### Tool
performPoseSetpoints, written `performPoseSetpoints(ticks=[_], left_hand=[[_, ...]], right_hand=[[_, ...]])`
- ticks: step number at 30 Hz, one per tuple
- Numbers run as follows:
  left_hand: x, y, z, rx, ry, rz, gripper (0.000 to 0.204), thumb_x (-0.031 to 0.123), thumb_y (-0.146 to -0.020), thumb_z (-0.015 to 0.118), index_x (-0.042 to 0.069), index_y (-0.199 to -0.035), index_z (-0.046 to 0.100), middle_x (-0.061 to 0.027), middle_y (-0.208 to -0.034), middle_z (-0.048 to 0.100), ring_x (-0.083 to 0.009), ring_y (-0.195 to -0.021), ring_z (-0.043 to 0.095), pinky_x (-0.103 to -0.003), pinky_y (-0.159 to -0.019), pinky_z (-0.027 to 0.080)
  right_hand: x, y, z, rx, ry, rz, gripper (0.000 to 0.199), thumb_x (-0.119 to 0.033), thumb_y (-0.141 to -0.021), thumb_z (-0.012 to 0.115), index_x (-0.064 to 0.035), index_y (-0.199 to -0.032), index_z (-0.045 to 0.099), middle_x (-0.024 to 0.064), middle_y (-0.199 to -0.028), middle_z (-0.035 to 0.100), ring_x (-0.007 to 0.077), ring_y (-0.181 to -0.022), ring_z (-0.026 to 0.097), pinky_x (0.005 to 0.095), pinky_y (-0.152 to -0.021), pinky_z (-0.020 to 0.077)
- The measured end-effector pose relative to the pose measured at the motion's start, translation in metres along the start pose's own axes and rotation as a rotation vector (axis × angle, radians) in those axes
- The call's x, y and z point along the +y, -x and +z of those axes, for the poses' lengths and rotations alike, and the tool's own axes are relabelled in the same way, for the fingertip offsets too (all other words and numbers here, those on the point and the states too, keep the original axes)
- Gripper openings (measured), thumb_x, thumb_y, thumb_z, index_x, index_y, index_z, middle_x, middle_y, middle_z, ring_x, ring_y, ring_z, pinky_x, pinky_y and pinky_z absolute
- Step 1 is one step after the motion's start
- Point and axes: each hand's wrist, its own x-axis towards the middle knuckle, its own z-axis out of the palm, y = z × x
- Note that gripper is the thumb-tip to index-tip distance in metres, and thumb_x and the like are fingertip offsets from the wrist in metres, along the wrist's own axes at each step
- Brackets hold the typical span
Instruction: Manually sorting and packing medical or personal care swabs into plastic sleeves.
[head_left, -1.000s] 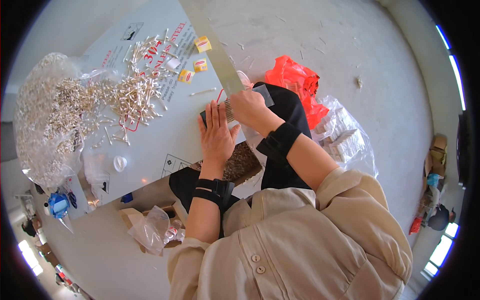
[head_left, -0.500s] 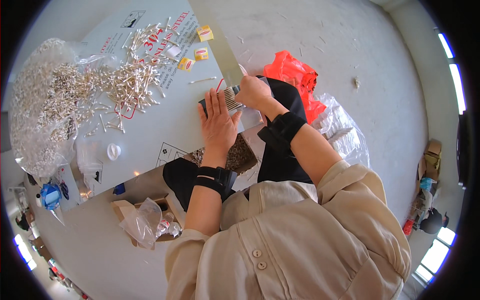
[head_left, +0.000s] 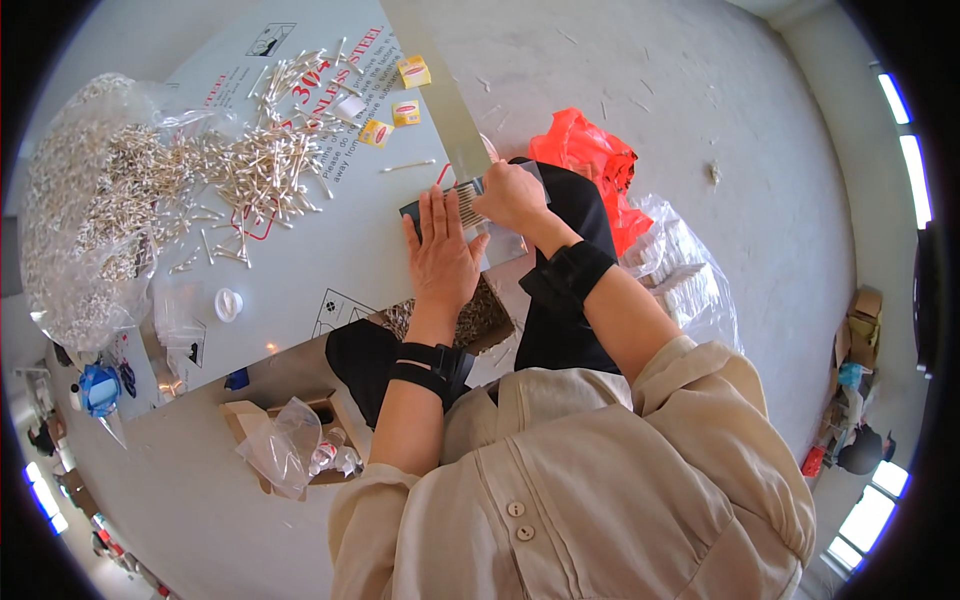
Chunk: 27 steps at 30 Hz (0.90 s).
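Left fingers (head_left: 438, 212) flat, ungripping, against the stick row (head_left: 467, 203), right of the swab pile (head_left: 270, 170); right fingers (head_left: 494, 192) clenched, contents hidden; apparently evening it up, next calling for steady pressure

Single head-worn fisheye, looking steeply down from close above; shirt (head_left: 600, 490) nearest; hands (head_left: 444, 262) around mid-view.

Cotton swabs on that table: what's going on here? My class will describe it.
The person's left hand lies flat over one end of a row of thin sticks near the edge of the table. Their right hand is curled at the row's other end; its grip is hidden. Loose cotton swabs lie heaped beside a large clear bag of more.
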Motion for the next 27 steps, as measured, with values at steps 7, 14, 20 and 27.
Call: performPoseSetpoints(ticks=[7,14,20,27], left_hand=[[0.005,-0.005,0.000,-0.016,0.041,0.022,0.076,0.043,-0.095,0.053,0.005,-0.153,0.021,-0.0167,-0.160,0.020,-0.0318,-0.149,0.017,-0.053,-0.118,0.013],[0.006,-0.008,0.000,-0.006,0.016,0.055,0.077,0.043,-0.095,0.054,0.002,-0.152,0.023,-0.0177,-0.159,0.022,-0.0316,-0.149,0.017,-0.052,-0.118,0.015],[0.003,-0.007,-0.002,-0.001,0.062,0.113,0.075,0.043,-0.093,0.056,0.000,-0.149,0.029,-0.0194,-0.157,0.025,-0.0319,-0.148,0.019,-0.051,-0.118,0.016],[0.011,-0.015,0.000,0.009,0.077,0.144,0.073,0.038,-0.093,0.058,0.000,-0.148,0.030,-0.0204,-0.156,0.025,-0.0329,-0.147,0.020,-0.049,-0.118,0.017]], right_hand=[[0.003,-0.001,0.010,0.054,0.029,-0.022,0.026,-0.017,-0.070,0.063,0.0035,-0.083,0.071,0.0263,-0.083,0.069,0.0400,-0.082,0.069,0.0438,-0.073,0.0564],[0.003,0.002,0.011,0.096,-0.002,-0.021,0.024,-0.018,-0.070,0.063,0.0027,-0.080,0.071,0.0263,-0.081,0.068,0.0406,-0.080,0.069,0.0447,-0.072,0.0561],[0.007,0.006,0.014,0.110,-0.004,-0.070,0.022,-0.019,-0.070,0.064,0.0012,-0.075,0.071,0.0253,-0.078,0.068,0.0407,-0.076,0.068,0.0458,-0.070,0.0553],[0.012,0.001,0.018,0.135,-0.019,-0.109,0.021,-0.020,-0.067,0.064,-0.0003,-0.073,0.071,0.0235,-0.078,0.068,0.0397,-0.077,0.068,0.0456,-0.071,0.0548]])
